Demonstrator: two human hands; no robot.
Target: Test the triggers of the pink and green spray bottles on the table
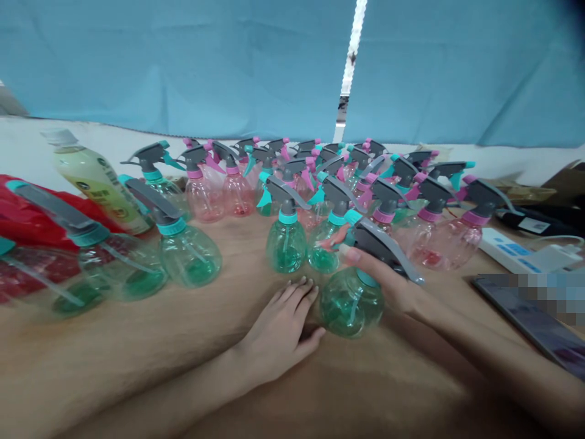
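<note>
My right hand point(388, 277) is closed around the neck and grey trigger head of a green spray bottle point(350, 308), which tilts slightly. Its nozzle points away to the left, and part of the grip is hidden behind the head. To the left of that bottle, my left hand point(283, 332) lies flat on the wooden table point(183, 372), fingers stretched out and holding nothing. Just beyond its fingertips stands another green spray bottle point(286, 247) with a turquoise collar. A further green spray bottle point(322, 244) is close behind the held one.
Several pink spray bottles point(208, 195) and green ones crowd the back. Other green spray bottles point(189, 259) stand at left, before a leaning drink bottle point(98, 183) and red plastic bag point(36, 213). A phone point(525, 323) and white power strip point(516, 253) lie at right.
</note>
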